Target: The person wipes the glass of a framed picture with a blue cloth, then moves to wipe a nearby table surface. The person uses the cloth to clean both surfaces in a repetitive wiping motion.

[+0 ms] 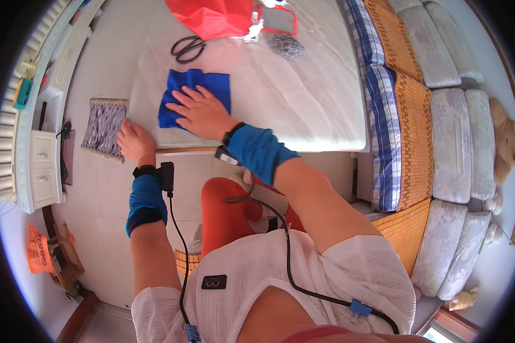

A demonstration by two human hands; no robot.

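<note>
A blue cloth (214,83) lies on the marble-patterned table (283,111), near its left front part. My right hand (201,111) rests on the cloth with its palm down and fingers spread. At the table's front left corner is my left hand (135,140), its fingers slightly bent over the edge; nothing shows in it. Beyond the cloth lies a pair of black-handled scissors (189,49), the blades hidden under a red bag or sheet (219,19). Farther right are a grey scouring ball of metal wire (286,45) and a grey pad with a red border (279,20).
A sofa with orange woven mats (414,141) and a blue-striped cushion (386,137) borders the table's right side. On the floor at the left lies a grey mat (105,128), with a white cabinet (43,167) beyond it. Black cables run from both my wrists along my body.
</note>
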